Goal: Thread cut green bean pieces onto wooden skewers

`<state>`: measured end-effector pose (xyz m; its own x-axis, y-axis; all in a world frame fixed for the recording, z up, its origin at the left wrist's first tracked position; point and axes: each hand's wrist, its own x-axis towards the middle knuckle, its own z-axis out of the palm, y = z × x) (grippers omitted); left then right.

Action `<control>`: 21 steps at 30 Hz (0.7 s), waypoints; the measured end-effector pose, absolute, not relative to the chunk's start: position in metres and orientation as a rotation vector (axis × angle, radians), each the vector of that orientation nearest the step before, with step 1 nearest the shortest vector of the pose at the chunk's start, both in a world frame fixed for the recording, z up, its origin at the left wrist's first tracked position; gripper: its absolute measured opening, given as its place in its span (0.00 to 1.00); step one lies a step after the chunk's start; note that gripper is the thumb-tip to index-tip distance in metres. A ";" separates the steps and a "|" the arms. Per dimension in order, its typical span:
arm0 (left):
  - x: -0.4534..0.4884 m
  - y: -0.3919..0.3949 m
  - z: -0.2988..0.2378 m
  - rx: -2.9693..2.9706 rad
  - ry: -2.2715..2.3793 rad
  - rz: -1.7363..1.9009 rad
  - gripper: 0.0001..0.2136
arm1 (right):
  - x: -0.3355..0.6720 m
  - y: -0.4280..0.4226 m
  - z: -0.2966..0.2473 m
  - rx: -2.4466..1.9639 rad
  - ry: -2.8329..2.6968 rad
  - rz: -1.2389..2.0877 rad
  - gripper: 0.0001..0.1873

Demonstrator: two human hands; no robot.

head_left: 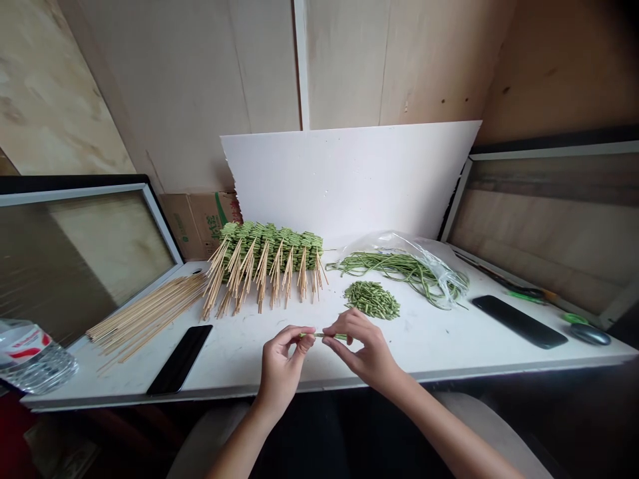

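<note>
Near the table's front edge, my left hand (pixel 282 362) and my right hand (pixel 367 346) face each other, fingertips pinched, a small gap between them. A thin piece of green long bean (pixel 319 334) spans that gap, gripped at both sides; my fingers cover much of it, so I cannot tell if it is one piece or two. Just beyond my right hand lies a heap of short cut bean pieces (pixel 373 299). Behind my left hand is a stacked row of skewered beans (pixel 272 243), their bare stick ends fanning towards me.
Loose bamboo skewers (pixel 150 309) lie at the left, near a black phone (pixel 180 359) and a water bottle (pixel 34 356). Whole long beans (pixel 394 264) spill from a clear plastic bag (pixel 424 249). At right are a dark flat device (pixel 519 321) and a mouse (pixel 590 333).
</note>
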<state>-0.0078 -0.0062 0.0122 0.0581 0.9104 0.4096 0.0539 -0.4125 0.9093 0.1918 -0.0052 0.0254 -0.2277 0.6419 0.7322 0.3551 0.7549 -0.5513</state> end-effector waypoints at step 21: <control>-0.007 -0.005 0.007 1.668 0.760 1.185 0.11 | 0.183 -0.008 0.019 -0.715 -1.668 1.014 0.14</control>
